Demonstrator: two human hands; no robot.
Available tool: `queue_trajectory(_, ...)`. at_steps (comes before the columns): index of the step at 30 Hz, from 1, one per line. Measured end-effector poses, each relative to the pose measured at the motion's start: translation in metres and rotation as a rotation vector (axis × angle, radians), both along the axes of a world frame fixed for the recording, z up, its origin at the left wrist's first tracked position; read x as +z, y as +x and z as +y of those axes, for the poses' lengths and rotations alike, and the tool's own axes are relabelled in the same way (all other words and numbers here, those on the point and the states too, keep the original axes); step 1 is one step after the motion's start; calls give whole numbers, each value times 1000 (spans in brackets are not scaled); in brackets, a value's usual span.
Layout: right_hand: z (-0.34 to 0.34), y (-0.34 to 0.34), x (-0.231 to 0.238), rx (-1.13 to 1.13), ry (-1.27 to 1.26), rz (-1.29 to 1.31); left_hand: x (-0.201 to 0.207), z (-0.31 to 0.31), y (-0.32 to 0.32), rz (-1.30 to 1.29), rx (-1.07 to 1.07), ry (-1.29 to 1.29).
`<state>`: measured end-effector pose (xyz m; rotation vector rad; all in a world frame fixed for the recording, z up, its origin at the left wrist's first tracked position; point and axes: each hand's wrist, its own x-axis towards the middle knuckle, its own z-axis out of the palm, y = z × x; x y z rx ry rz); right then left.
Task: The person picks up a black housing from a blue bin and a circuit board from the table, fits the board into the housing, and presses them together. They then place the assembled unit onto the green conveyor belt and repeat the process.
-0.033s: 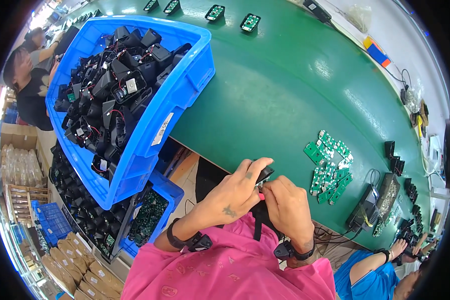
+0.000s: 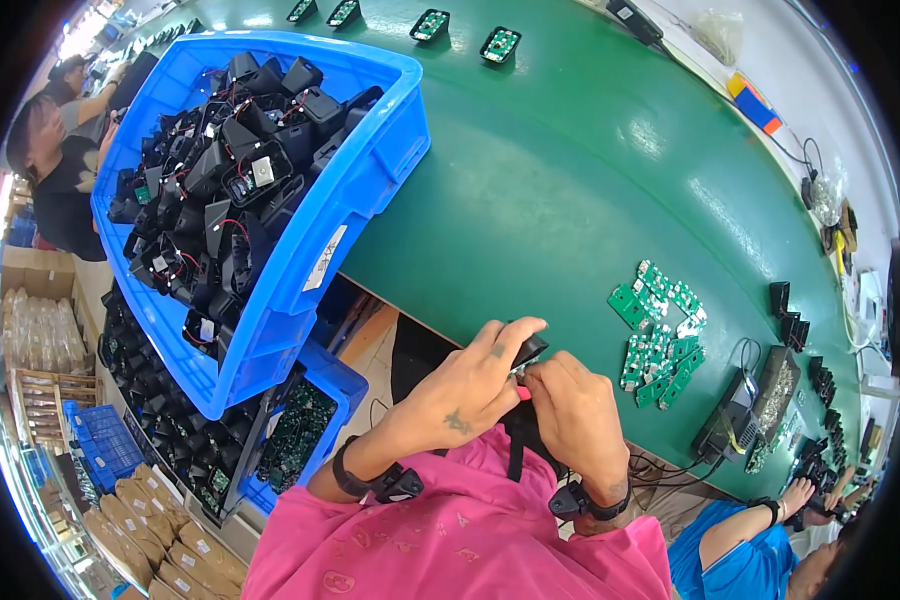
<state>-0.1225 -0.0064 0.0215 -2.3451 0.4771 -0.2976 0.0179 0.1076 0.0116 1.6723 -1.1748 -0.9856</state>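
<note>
My left hand (image 2: 460, 385) is closed around a small black plastic housing (image 2: 533, 348), held over the front edge of the green table. Most of the housing is hidden behind my fingers. My right hand (image 2: 575, 408) meets it from the right, thumb and fingertips pinched together at the housing's near end. What sits in that pinch is too small and covered to name. A bit of something pinkish red (image 2: 523, 393) shows between the two hands, its kind unclear.
To the left stands a blue crate (image 2: 370, 165) heaped with wired black housings. Loose green circuit boards (image 2: 660, 340) lie right of my hands, beside a black powered device (image 2: 730, 415). Housings holding boards (image 2: 500, 45) line the far side. Co-workers sit at left and lower right.
The black housing has tilted slightly in my left hand, so more of its dark outer side shows. Both hands stay in nearly the same place.
</note>
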Motion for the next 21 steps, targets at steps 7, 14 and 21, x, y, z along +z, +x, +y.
queue_trajectory(7, 0, 11, -1, -52, 35, -32, 2, -8, 3, -17, 57, 27)
queue_trajectory(14, 18, 4, -9, -77, -160, 88, -7, -1, -16, -171, 74, 53)
queue_trajectory(21, 23, 6, -23, -177, -63, 16, -45, 1, -34, -325, 87, -103)
